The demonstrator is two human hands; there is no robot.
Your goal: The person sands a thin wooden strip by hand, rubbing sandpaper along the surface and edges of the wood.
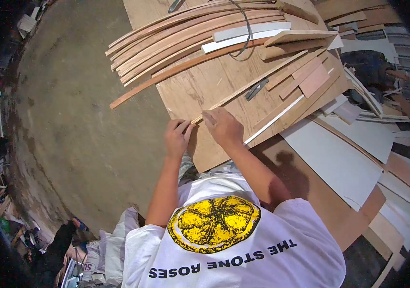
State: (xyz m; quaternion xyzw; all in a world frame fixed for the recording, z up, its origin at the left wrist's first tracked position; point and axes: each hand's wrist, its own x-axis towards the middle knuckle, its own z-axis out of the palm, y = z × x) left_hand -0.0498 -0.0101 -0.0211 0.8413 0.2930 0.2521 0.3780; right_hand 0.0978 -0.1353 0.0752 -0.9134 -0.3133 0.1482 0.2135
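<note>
A long, thin, pale wooden strip lies slantwise over a light-brown plywood board, running from the board's left edge, close to the near-left corner, up towards its right edge. Both bare hands are at the strip's near end. The left hand, just off the board's left edge, pinches the tip between thumb and bent fingers. The right hand, just beside it and over the board, has its fingers curled together onto the strip; how firmly they press, I cannot tell.

Between the strip and the board's near edge lies a small grey-and-black tool, its kind too small to make out. Nearer the right edge is a flat, pinkish rectangular wooden piece, and a narrow white strip follows the near edge.

Across the far part, a row of long, pale-brown wooden slats juts past the left edge, as does a reddish-brown wooden slat beside it. A thin, dark, looped wire crosses 2 flat whitish bars there. Beyond the near edge, large white panels lie at the right.
</note>
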